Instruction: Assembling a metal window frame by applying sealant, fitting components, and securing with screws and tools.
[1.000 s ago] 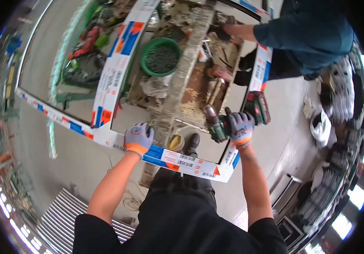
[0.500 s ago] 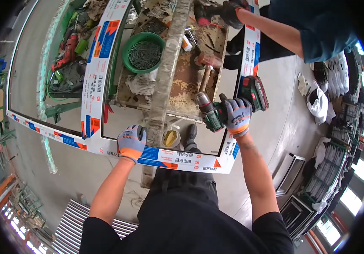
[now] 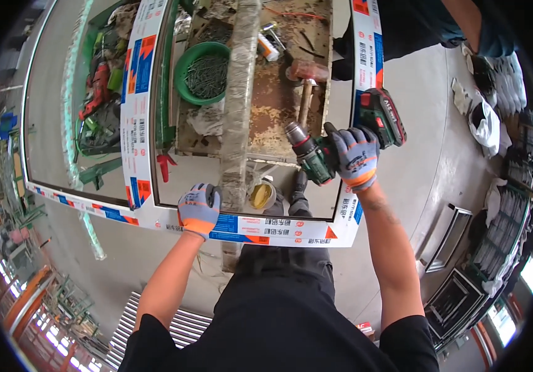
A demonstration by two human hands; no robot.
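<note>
A metal window frame [image 3: 291, 233], wrapped in white, blue and orange film, spans the view in front of me. My left hand [image 3: 199, 206], in a grey and orange glove, is closed over its near rail, beside a worn support bar [image 3: 236, 118]. In my right hand [image 3: 357, 156], gloved the same way, is a green and black cordless drill [image 3: 316, 160]. The drill lies sideways above the frame's near right corner, its chuck toward the left and its red-black battery [image 3: 383, 118] toward the right. My fingers wrap round its grip.
Beneath the frame, a rusty cart tray [image 3: 279, 133] carries a green bowl [image 3: 184, 79] of screws, a hammer [image 3: 305, 102] and small tools. A red power drill [image 3: 99, 87] lies in a green bin at left. Another person's arm [image 3: 465, 22] shows at upper right. Racks stand far right.
The other person's gloved hands have gone from the top of the view, and that arm has drawn back right. My hands keep their holds while the whole view shifts slightly.
</note>
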